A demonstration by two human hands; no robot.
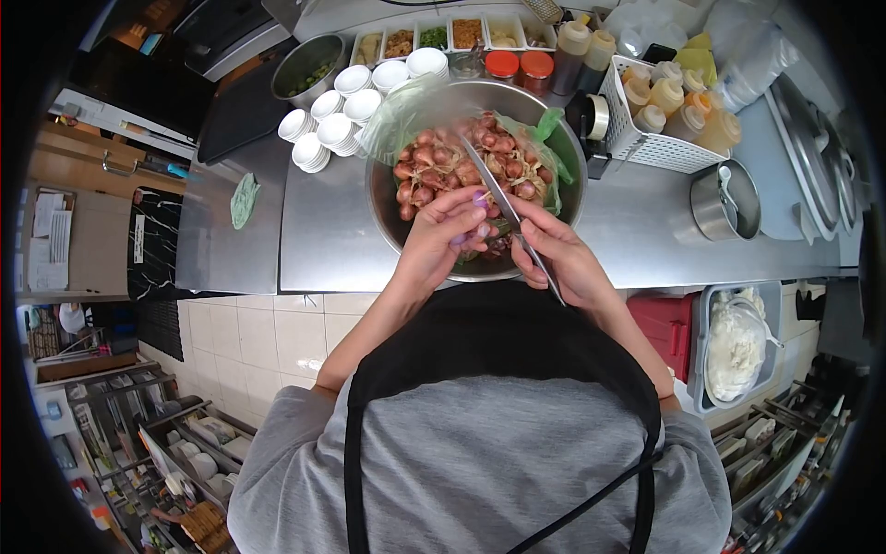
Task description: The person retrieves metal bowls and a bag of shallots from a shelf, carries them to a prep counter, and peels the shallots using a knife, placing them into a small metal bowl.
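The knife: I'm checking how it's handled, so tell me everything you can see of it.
The knife is long, slim and silvery, metal by its look, with a pointed far end. It slants through the right hand, which grips it and partly hides its middle. Its far part reaches over the bowl of onions; its near end juts out below the hand, toward the apron. Whether it touches the purple piece in the left hand is unclear.

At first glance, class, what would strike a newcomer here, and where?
The eye would likely land first on the big metal bowl of reddish onions at upper centre, with a long knife in the right hand slanting across it. Next come the stacked white cups, left of the bowl, and the white basket of squeeze bottles, to its right.
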